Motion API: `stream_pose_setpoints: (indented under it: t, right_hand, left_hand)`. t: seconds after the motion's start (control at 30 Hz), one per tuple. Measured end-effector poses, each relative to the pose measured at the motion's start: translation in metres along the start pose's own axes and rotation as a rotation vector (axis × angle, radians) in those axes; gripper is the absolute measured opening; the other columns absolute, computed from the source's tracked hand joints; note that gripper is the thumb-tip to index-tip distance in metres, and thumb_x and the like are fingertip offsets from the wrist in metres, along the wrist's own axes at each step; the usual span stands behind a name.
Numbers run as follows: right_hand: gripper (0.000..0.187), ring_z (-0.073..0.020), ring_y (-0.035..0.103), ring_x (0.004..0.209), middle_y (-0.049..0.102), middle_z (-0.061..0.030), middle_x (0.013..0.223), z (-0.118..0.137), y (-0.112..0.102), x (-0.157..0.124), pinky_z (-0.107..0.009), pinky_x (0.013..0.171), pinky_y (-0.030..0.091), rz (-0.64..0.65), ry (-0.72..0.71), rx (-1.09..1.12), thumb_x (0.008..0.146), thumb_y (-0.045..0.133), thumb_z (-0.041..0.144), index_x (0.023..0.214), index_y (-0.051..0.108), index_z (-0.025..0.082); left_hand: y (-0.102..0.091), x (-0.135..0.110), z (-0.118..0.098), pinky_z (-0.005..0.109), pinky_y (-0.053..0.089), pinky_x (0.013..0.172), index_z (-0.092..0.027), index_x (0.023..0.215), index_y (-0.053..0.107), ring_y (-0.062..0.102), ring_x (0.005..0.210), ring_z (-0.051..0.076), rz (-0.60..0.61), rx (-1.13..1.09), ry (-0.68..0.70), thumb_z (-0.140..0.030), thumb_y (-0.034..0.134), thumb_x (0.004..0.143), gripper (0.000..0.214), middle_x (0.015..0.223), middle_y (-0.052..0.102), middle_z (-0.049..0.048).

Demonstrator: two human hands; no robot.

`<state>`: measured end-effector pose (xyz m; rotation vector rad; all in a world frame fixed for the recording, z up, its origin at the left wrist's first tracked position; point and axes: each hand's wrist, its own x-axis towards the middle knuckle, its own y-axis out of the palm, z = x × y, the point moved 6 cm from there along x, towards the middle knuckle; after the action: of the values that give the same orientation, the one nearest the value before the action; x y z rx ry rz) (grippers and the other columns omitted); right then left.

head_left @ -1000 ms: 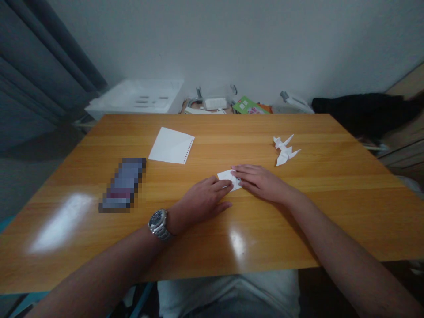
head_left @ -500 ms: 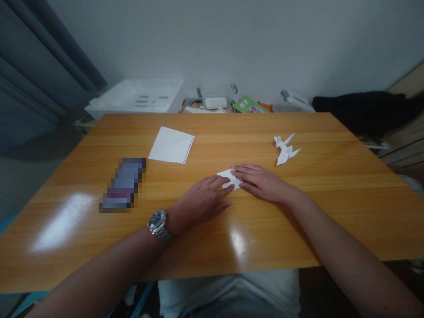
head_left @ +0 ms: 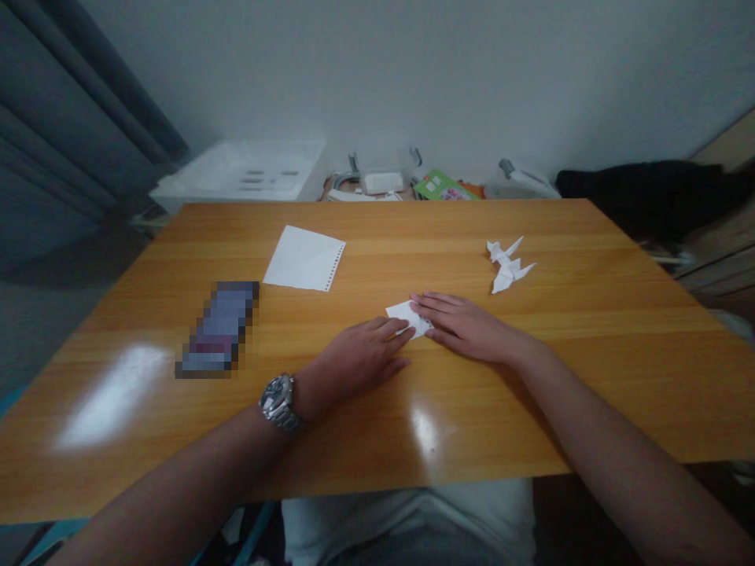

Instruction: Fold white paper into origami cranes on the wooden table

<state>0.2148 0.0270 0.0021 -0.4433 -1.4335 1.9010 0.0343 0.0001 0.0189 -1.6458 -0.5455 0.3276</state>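
Observation:
A small folded piece of white paper (head_left: 418, 323) lies flat on the wooden table between my two hands. My left hand (head_left: 366, 355), with a metal watch (head_left: 278, 401) at its wrist, reaches in from the left; its fingers are stretched out and the tips rest on the paper's left and lower part. From the right, my right hand (head_left: 463, 324) lies flat with extended fingers over the paper's upper right side. The fingers cover part of the folds.
A square white sheet (head_left: 303, 259) with a perforated edge lies at the back left. Nearer me is a pixelated phone-like object (head_left: 219, 326). A folded paper figure (head_left: 508, 266) sits at the right. Beyond the table (head_left: 590, 393) stands a white bin (head_left: 241, 169).
My left hand has drawn back slightly to the left, uncovering a bit more of the folded paper. The right hand stays nearly in place.

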Motion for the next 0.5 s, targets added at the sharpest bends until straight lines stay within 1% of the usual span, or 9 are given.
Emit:
stream_pose_setpoints:
  t: [0.07,0.23,0.4,0.5]
  right_hand:
    - [0.051,-0.0242,0.038,0.15,0.044,-0.0092,0.16,-0.0002,0.0009,-0.0004,-0.049,0.124,0.033,0.008,-0.004,-0.018,0.106,0.043,0.04,0.154,0.046,0.021]
    - [0.051,-0.0239,0.038,0.15,0.043,-0.0097,0.16,-0.0009,0.002,-0.0007,-0.049,0.124,0.033,0.021,-0.001,-0.04,0.107,0.042,0.04,0.154,0.045,0.021]
    - [0.052,-0.0239,0.037,0.151,0.042,-0.0083,0.161,-0.0009,0.0024,-0.0007,-0.05,0.125,0.031,0.022,0.01,-0.012,0.106,0.043,0.041,0.156,0.043,0.023]
    - [0.051,-0.0238,0.037,0.15,0.043,-0.0065,0.16,-0.0018,0.0009,0.0005,-0.05,0.124,0.031,0.017,0.026,0.018,0.107,0.043,0.041,0.156,0.043,0.026]
  left_hand:
    - [0.0008,0.0007,-0.0008,0.039,0.05,0.107,-0.015,0.145,0.048,0.057,0.125,0.025,-0.003,0.0,0.002,-0.037,0.045,0.106,0.045,0.143,0.057,0.0107]
    - [0.0038,0.0019,-0.0008,0.04,0.044,0.114,-0.014,0.145,0.049,0.054,0.13,0.025,-0.034,0.005,0.019,-0.034,0.046,0.106,0.044,0.147,0.056,0.0095]
    - [0.0015,0.003,-0.0031,0.04,0.047,0.11,-0.018,0.148,0.046,0.055,0.128,0.025,-0.031,0.021,0.007,-0.035,0.046,0.106,0.045,0.146,0.057,0.008]
    - [-0.0003,0.0035,-0.0062,0.04,0.047,0.109,-0.016,0.15,0.045,0.055,0.126,0.025,-0.034,0.041,0.007,-0.036,0.046,0.106,0.048,0.144,0.058,0.0093]
